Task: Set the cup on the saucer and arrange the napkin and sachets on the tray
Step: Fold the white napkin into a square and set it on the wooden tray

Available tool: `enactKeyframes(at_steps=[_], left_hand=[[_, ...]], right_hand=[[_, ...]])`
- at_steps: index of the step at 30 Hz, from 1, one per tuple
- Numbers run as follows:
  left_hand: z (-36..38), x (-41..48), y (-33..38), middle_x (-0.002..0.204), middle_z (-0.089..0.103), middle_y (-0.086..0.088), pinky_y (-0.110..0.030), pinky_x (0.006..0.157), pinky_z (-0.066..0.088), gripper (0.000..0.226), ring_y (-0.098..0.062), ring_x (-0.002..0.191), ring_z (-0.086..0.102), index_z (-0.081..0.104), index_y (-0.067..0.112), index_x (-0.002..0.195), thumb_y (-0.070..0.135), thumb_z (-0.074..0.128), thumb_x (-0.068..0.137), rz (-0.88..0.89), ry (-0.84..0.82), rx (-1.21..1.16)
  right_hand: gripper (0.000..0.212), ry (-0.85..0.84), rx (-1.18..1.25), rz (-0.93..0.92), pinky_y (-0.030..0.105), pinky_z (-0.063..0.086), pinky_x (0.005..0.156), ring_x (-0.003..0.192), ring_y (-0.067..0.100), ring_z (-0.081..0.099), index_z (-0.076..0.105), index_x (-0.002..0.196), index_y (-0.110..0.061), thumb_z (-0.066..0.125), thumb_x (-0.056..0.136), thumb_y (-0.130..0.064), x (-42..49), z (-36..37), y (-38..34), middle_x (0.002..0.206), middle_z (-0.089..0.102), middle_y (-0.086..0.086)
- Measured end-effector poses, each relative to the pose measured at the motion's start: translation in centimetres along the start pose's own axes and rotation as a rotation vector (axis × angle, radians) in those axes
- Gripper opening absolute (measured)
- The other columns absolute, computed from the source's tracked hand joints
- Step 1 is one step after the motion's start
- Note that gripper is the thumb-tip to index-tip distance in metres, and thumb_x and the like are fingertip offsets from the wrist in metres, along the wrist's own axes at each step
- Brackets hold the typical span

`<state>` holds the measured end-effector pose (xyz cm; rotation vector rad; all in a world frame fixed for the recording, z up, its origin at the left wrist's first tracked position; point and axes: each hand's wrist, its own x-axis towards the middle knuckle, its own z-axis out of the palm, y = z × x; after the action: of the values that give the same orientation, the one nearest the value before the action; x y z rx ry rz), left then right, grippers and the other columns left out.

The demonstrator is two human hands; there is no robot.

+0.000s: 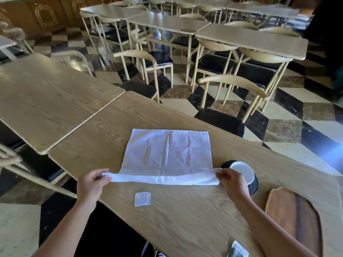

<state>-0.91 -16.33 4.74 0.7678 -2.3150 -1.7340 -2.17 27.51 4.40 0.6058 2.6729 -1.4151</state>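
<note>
White cloth napkin (167,151) spread flat on the light wooden table (185,210), creased in vertical folds, its near edge rolled or folded over into a long narrow band. Left hand (92,184) at the left end of that band, thumb and fingers pinching the cloth corner. Right hand (232,182) at the right end of the band, thumb and forefinger pinched on the fabric, other fingers curled under. Band lifted slightly off the table between the two hands.

Cup (243,173), white inside and dark outside, just right of the napkin's near right corner, partly hidden behind the right hand. Dark rim showing behind it at the napkin's edge; whether that is a saucer, impossible to tell.

Small white sachet (142,199) flat on the table, nearer than the napkin, below the middle-left of the band, apart from both hands. Wooden tray (295,219), oval and brown, well right of the napkin and nearer, beside the right forearm, nothing seen on its visible part. Another sachet (238,250), grey and white, at the bottom edge, nearer than the napkin and just left of the tray, partly cut off.

Beyond the napkin, rows of pale tables and dark-seated chairs (148,67) on a chequered floor.
</note>
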Motion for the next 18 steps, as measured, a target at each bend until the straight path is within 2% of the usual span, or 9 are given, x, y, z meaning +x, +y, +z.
enactKeyframes(at_steps=[2,4,6,9,13,16,18], left_hand=[[0.3,1.3,0.4,0.088,0.075,-0.013,-0.017,0.067,0.053,0.027,-0.017,0.075,0.068,0.073,0.018,0.091,-0.005,0.065,0.081,0.039,0.017,0.019],[0.9,3.4,0.9,0.089,0.074,-0.010,-0.005,0.061,0.049,0.024,-0.001,0.067,0.067,0.073,0.012,0.094,-0.006,0.063,0.083,0.071,0.025,0.035],[1.7,5.7,1.6,0.089,0.072,-0.011,-0.002,0.061,0.048,0.023,0.007,0.063,0.064,0.072,0.006,0.098,-0.008,0.063,0.084,0.065,0.001,0.015],[3.2,8.9,2.8,0.091,0.070,-0.012,-0.009,0.062,0.051,0.024,0.003,0.064,0.062,0.071,0.004,0.103,-0.008,0.062,0.084,0.062,-0.023,-0.008],[6.0,13.0,4.2,0.095,0.067,-0.010,-0.005,0.060,0.047,0.027,0.004,0.064,0.063,0.068,0.000,0.107,-0.013,0.059,0.084,0.046,-0.050,-0.039],[8.1,15.9,4.7,0.092,0.065,-0.011,-0.004,0.058,0.046,0.027,-0.009,0.073,0.059,0.065,-0.008,0.110,-0.014,0.057,0.085,0.012,-0.052,-0.048],[9.4,17.8,4.5,0.096,0.064,-0.013,-0.010,0.061,0.046,0.028,-0.018,0.079,0.057,0.065,-0.009,0.111,-0.012,0.057,0.085,-0.014,-0.044,-0.038]], right_hand=[[0.008,0.025,-0.013,-0.018,0.033,0.045,0.062,0.068,0.022,0.064,0.068,0.078,-0.023,0.070,0.086,-0.021,1.1,-0.1,-0.7,0.066,0.072,-0.001],[0.016,0.061,-0.043,-0.035,0.034,0.043,0.058,0.062,0.021,0.061,0.066,0.070,-0.020,0.070,0.085,-0.019,2.6,-0.2,-1.6,0.059,0.068,-0.001],[0.026,0.090,-0.065,-0.048,0.033,0.037,0.053,0.053,0.016,0.051,0.059,0.061,-0.020,0.070,0.084,-0.019,4.0,-0.1,-2.5,0.051,0.057,-0.005],[0.031,0.134,-0.065,-0.030,0.031,0.033,0.051,0.051,0.014,0.042,0.054,0.057,-0.020,0.070,0.084,-0.019,6.2,0.5,-3.6,0.049,0.050,-0.004],[0.027,0.138,-0.067,0.024,0.030,0.037,0.055,0.059,0.023,0.056,0.058,0.060,-0.022,0.070,0.084,-0.019,10.1,1.7,-5.0,0.055,0.057,-0.004],[0.024,0.137,-0.103,0.044,0.029,0.036,0.054,0.055,0.021,0.053,0.060,0.062,-0.019,0.069,0.085,-0.020,13.5,2.9,-5.8,0.055,0.056,-0.002],[0.022,0.140,-0.124,0.059,0.029,0.035,0.052,0.051,0.020,0.050,0.062,0.065,-0.014,0.067,0.086,-0.020,15.8,3.8,-6.2,0.054,0.056,0.001]])
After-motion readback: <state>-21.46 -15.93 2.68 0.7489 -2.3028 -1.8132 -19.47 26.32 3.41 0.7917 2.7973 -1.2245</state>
